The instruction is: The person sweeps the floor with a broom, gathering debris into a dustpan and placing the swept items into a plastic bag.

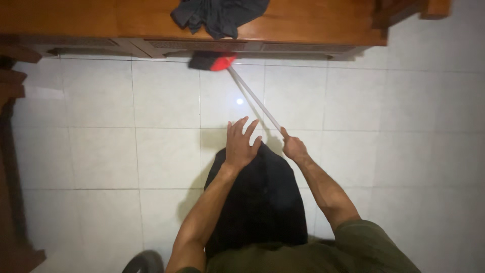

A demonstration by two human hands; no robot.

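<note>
Olive-green shirt (323, 253) at bottom edge, nearest the lens; dark trousers (260, 202) below it. Both bare forearms reach forward over the white tiled floor (101, 126). Right hand (293, 147) clamped round the lower end of a pale broom handle (255, 98), forefinger laid along the shaft. Left hand (241, 144) empty, fingers spread apart, just beside the handle, not touching it. Handle slants up and left to the broom head (212, 61), red with dark bristles, on the floor against the base of a wooden bench (126, 20). Dark cloth (217, 15) crumpled on the bench top, above the broom head.
</note>
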